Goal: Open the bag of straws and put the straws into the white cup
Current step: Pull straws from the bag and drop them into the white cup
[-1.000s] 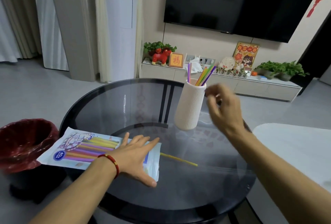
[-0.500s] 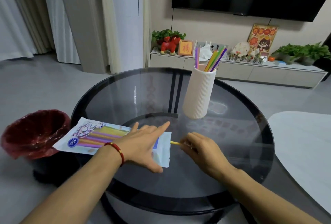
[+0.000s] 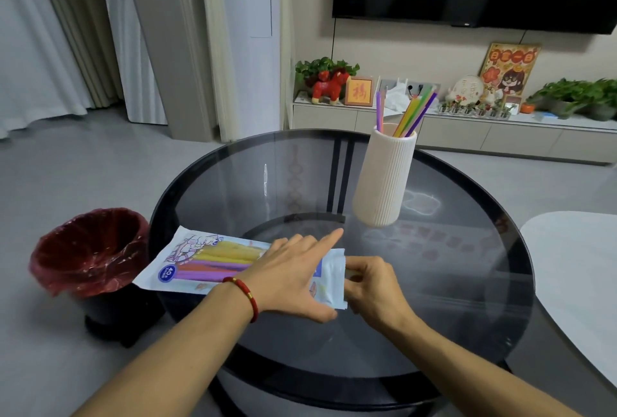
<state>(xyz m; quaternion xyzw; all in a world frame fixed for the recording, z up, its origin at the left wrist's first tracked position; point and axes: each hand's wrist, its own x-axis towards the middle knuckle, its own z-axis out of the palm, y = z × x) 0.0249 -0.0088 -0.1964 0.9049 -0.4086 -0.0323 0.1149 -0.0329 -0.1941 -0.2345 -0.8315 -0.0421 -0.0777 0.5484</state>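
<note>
From the head view, the bag of straws (image 3: pixel 213 261) lies flat at the near-left edge of the glass table (image 3: pixel 434 283); it looks light, thin and slippery, best drawn from at its open right end. The left hand (image 3: pixel 293 274) presses it flat with straight fingers; the right hand (image 3: pixel 370 283) curls at the mouth, seemingly pinching a straw, though I cannot tell for sure; the white cup (image 3: pixel 384 179) stands well apart, already holding several straws (image 3: pixel 412 113).
</note>
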